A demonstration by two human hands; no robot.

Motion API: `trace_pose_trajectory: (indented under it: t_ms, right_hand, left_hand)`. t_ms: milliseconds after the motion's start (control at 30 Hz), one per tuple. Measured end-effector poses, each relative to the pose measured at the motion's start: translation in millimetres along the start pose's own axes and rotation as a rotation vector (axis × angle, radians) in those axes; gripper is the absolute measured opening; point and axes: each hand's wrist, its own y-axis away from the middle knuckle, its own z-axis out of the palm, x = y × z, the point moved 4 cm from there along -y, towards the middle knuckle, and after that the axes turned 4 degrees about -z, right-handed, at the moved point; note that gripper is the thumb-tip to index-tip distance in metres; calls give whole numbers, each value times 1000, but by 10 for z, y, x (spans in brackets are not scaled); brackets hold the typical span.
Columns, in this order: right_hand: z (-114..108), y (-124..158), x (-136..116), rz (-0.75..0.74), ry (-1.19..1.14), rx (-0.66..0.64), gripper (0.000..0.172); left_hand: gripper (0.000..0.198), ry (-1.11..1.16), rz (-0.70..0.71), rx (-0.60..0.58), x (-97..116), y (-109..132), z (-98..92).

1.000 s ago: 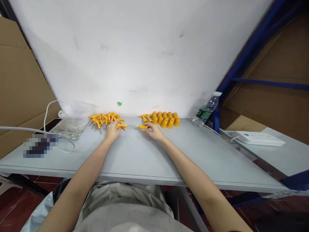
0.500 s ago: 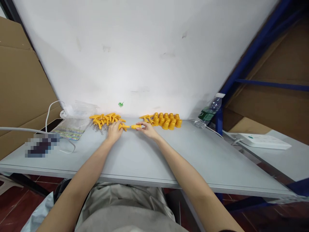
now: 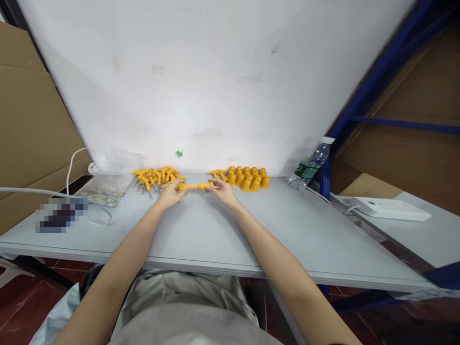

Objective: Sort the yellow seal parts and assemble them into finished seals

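Our left grip (image 3: 171, 195) is closed on the handle (image 3: 182, 187), our right grip (image 3: 222, 190) on the sleeve (image 3: 202, 186) — these two yellow pieces meet in one line.

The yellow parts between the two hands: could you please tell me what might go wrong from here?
The left hand and right hand hold the yellow parts end to end; if either hand tilts, they could slip out of line.
The left hand is close beside the pile of yellow handles with metal spirals, so it might catch or scatter some.
The right hand is near the yellow cups, which stand close together; a bump could topple some.
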Motion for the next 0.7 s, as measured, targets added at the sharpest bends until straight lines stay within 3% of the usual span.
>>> trace_pose_trajectory:
  t_ms: [100,267,367,600,700]
  right_hand:
    - [-2,20,-40,17,11,-13,52]
    - [-17,76,-154,20,-38,-159,60]
    - [-9,119,-229,49,-49,-220,53]
    - [33,138,-269,252,23,-94,62]
    - [27,132,-317,224,-27,-138,48]
  left_hand:
    - [38,-66,35,30,-20,-10,4]
    - [32,-112,66,66,-25,-25,-22]
    - [28,-93,104,72,0,-27,-35]
    - [21,-38,192,109,68,-14,-9]
    - [20,-47,165,130,43,-24,-2]
